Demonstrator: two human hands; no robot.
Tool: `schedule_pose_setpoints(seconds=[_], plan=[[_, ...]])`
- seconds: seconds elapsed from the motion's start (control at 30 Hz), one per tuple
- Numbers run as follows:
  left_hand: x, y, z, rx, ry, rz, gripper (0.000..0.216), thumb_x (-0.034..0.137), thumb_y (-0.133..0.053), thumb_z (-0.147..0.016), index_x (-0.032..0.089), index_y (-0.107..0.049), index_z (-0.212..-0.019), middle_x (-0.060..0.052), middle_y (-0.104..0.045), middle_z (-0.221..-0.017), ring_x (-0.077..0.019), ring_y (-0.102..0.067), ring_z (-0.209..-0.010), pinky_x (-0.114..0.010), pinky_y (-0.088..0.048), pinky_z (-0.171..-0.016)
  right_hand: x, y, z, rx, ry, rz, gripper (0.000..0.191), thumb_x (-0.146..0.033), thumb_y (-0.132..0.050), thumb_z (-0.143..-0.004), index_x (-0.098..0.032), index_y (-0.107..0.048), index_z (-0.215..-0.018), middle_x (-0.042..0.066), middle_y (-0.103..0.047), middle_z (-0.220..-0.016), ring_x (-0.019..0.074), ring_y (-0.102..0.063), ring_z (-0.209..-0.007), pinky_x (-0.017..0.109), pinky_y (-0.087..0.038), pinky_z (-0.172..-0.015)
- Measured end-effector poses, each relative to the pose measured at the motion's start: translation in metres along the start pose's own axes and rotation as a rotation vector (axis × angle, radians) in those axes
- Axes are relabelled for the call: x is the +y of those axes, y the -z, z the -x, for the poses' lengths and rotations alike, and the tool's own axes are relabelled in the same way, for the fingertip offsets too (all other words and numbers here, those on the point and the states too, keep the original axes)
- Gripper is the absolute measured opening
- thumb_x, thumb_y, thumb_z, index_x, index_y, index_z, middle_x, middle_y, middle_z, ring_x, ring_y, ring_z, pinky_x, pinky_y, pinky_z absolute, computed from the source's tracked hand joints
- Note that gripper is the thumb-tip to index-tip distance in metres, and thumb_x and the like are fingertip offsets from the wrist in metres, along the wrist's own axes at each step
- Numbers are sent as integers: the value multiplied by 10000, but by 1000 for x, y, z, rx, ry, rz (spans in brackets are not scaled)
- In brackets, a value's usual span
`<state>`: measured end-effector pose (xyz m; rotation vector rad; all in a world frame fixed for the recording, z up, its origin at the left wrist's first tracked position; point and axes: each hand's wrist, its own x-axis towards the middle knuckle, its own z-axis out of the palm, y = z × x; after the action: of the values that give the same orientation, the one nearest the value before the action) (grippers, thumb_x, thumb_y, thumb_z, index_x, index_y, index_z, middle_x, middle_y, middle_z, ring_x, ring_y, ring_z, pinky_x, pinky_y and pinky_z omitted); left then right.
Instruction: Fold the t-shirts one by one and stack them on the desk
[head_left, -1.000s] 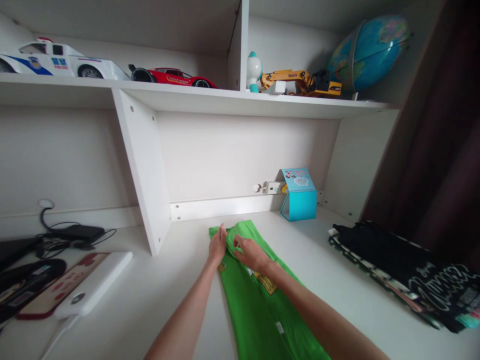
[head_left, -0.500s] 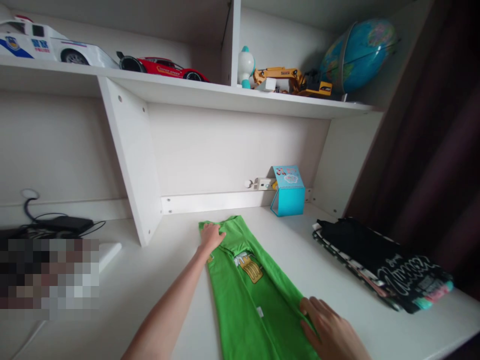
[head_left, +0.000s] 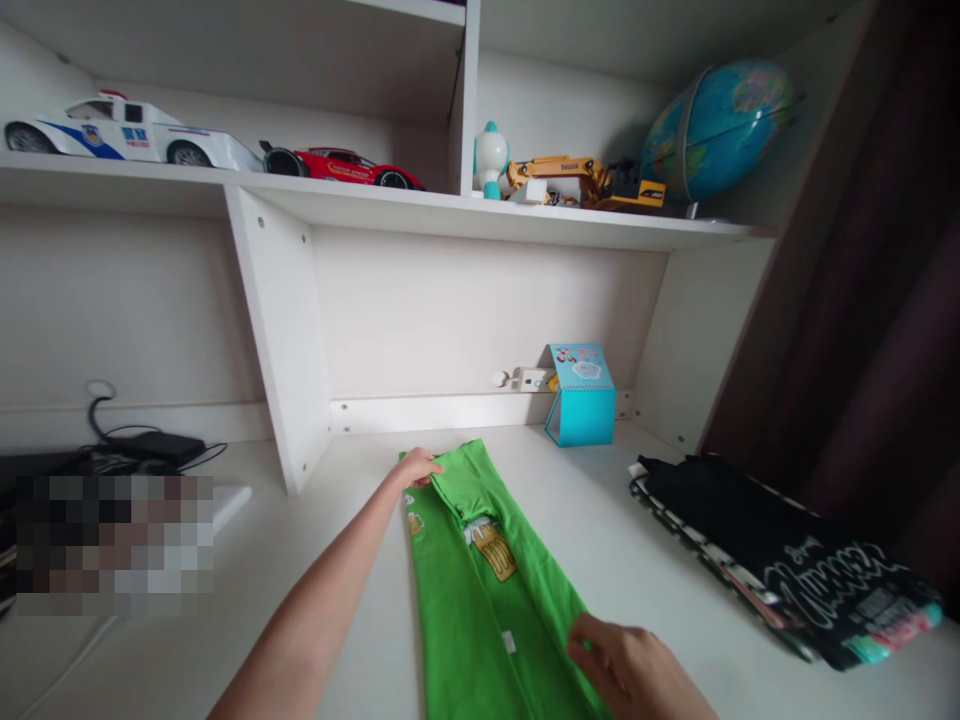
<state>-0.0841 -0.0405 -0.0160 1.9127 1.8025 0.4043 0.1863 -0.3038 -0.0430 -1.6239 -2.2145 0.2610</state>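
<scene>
A green T-shirt [head_left: 470, 580] with a beer-mug print lies on the white desk in a long strip, its sides folded inward. A small white label shows near its middle. At the far left corner, my left hand [head_left: 420, 467] pinches the edge of a folded sleeve. My right hand [head_left: 630, 662] is at the near right edge of the shirt, fingers curled in against the fabric; the fingertips are partly hidden. The near end of the shirt runs out of view.
Folded dark clothes [head_left: 780, 560] are stacked at the right. A turquoise desk calendar [head_left: 583, 415] stands at the back by a power socket [head_left: 532, 379]. Cables and a black adapter [head_left: 161, 446] lie at the left. Overhead, a shelf [head_left: 480, 215] holds toy vehicles and a globe [head_left: 720, 130].
My left hand has gone from resting on the shirt's far end to pinching the sleeve edge. My right hand has shifted slightly left with its fingers more curled. The view has tilted up a little.
</scene>
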Motion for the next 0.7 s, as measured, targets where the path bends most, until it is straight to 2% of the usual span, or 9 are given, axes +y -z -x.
schedule_pose_setpoints(seconds=[0.07,0.17,0.27,0.33,0.4,0.5,0.6,0.7], plan=[[2,2,3,23,7,-67,193,297,-622,-709,143,-624,-827,-61,-666,-725,-218,-639,-728,-281,-490,-622,-3,6,-14,42,26,6,330,-262,-268,-897,-229,-592,-847,48,-657,-780,159,-628,-679,251,-468,-611],[15,-3,8,118,-52,-167,267,288,-598,-728,143,-603,-953,-147,-625,-1031,-308,-558,-1017,-402,-445,-824,-5,4,-36,65,89,41,360,-192,-307,-867,-177,-584,-1097,113,-576,-1174,200,-566,-1040,323,-458,-882],[37,-25,14,131,-214,-211,343,322,-469,-826,186,-540,-1133,-120,-485,-1278,-255,-421,-1201,-378,-325,-989,-4,-13,-51,-47,129,78,464,-219,-402,-836,-125,-452,-1288,108,-375,-1376,242,-342,-1264,385,-335,-1034],[49,-45,15,72,-311,-221,439,421,-439,-835,212,-497,-1216,-88,-412,-1358,-244,-343,-1261,-370,-267,-1036,0,-26,-55,-104,137,74,517,-295,-401,-858,-117,-361,-1342,97,-299,-1403,252,-273,-1292,412,-318,-1042],[56,-63,12,-11,-341,-245,624,566,-422,-795,227,-394,-1318,-91,-273,-1440,-318,-191,-1318,-497,-179,-1052,7,-36,-55,-110,150,84,563,-415,-367,-876,-140,-306,-1364,87,-266,-1403,282,-260,-1288,481,-325,-1017],[59,-75,0,-129,-272,-298,822,733,-368,-703,314,-212,-1393,-62,-47,-1490,-448,32,-1302,-707,-20,-946,25,-51,-53,-37,231,163,681,-548,-369,-841,-195,-175,-1390,80,-241,-1394,338,-287,-1259,566,-363,-941],[57,-75,-16,-139,-216,-322,896,797,-319,-650,346,-126,-1401,-23,18,-1490,-485,92,-1275,-755,29,-886,42,-70,-47,112,371,241,712,-499,-397,-850,-250,1,-1385,58,-279,-1376,296,-390,-1207,449,-455,-892],[52,-77,-26,-63,-227,-332,928,808,-260,-652,305,-86,-1412,-20,-3,-1491,-483,79,-1280,-757,24,-890,46,-90,-35,281,303,318,602,-351,-334,-906,-312,46,-1372,3,-403,-1315,231,-489,-1132,347,-491,-842]])
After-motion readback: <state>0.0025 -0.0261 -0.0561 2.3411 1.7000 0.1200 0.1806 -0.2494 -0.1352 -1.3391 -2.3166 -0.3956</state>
